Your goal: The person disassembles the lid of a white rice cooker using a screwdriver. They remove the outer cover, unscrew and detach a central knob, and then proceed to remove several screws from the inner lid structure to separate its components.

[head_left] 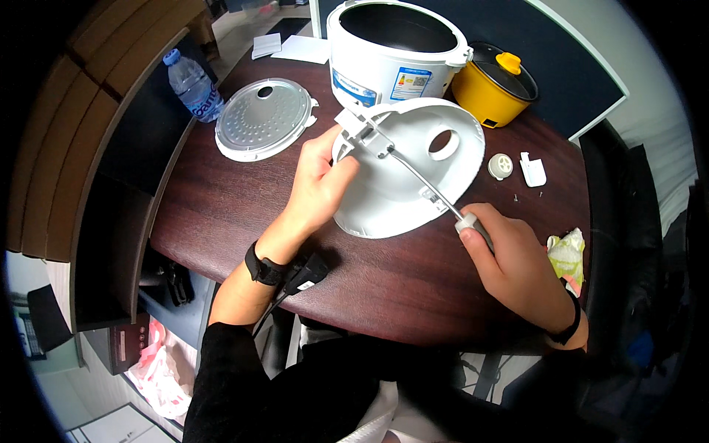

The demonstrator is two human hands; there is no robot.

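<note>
My left hand (321, 181) grips the hinge side of a white plastic rice cooker lid shell (391, 199), its hollow underside turned up and a round hole near its right side. In my right hand (509, 258) is a screwdriver (425, 181), fingers wrapped round its grey handle. The shaft slants up and left across the shell, its tip at the hinge block by my left hand. Behind the shell stands the white rice cooker body (354, 63) with a dark inside. A silver inner lid plate (266, 118) lies on the left.
On the dark wooden table (369, 288) are a yellow pot (487, 88), a water bottle (193, 85), a round white valve cap (500, 166), a small white plastic piece (532, 170), two tiny screws (516, 197), a crumpled wrapper (567, 258) and a black plug (306, 275) at the front edge.
</note>
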